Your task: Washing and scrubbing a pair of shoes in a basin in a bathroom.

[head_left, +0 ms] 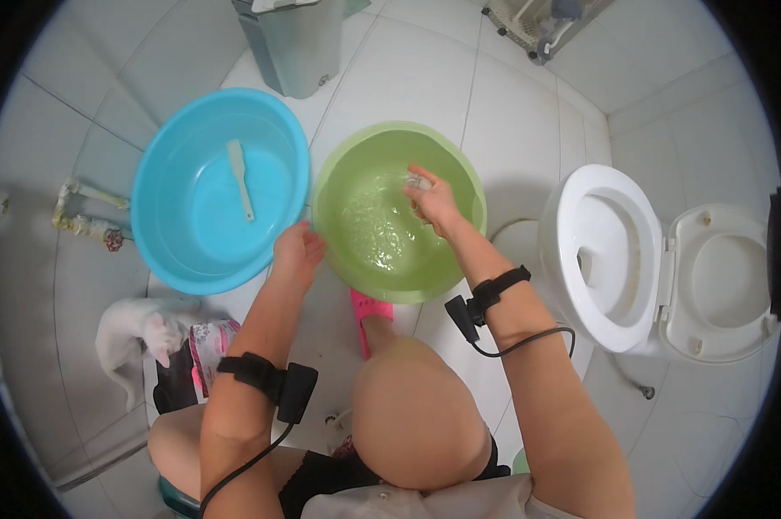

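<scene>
A green basin (328,221) with rippling water in it stands on the floor before me. Over its right half, my right hand (435,206) is closed around a small whitish, partly see-through thing (419,182), whose kind I cannot make out. My left hand (299,253) is open and holds nothing, between the green basin and a larger blue basin (299,147) on the left. In the blue basin lies a pale, flat, long-handled paddle (240,179), its wide end pointing away from me.
A white cat (135,337) stands at the left by a colourful package (211,346). A white toilet (572,246) with its lid up is on the right. A grey bin (295,52) stands beyond the basins. Pipes and a valve (112,238) stick out at the left wall.
</scene>
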Demonstrator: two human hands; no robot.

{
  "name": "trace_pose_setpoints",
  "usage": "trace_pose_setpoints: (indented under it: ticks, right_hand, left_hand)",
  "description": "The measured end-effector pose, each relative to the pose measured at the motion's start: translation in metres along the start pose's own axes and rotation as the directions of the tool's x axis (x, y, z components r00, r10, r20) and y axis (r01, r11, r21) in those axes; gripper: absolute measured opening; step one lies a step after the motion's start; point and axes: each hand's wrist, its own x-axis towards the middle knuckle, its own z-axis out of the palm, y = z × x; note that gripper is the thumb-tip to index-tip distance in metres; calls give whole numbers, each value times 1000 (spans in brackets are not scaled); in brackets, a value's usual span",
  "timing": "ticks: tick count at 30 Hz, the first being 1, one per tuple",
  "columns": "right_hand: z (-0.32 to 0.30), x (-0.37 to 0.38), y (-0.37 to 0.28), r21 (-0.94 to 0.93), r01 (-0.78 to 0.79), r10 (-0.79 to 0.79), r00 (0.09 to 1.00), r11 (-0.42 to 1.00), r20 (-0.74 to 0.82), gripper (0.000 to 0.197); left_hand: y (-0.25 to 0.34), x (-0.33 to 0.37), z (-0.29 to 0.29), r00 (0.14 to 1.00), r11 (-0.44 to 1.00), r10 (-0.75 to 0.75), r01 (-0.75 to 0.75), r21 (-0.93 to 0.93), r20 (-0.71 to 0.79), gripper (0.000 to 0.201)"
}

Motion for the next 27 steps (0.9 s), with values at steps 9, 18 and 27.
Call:
trace_pose_setpoints:
  ticks: [9, 18, 27]
  right_hand:
    - [-22, 1, 27, -112, -28, 17, 995, 993, -98, 15]
    - [-62, -4, 56, -190, 86, -120, 976, 978, -180, 27]
    - [-102, -54, 68, -853, 194, -748, 597, 485, -289, 43]
  left_hand:
    - [-50, 12, -5, 961, 956, -263, 246, 163, 91, 49]
    - [-12, 5, 51, 996, 979, -30, 12, 202, 85, 49]
    - [37, -34, 64, 983, 957, 182, -182, 224, 25, 39]
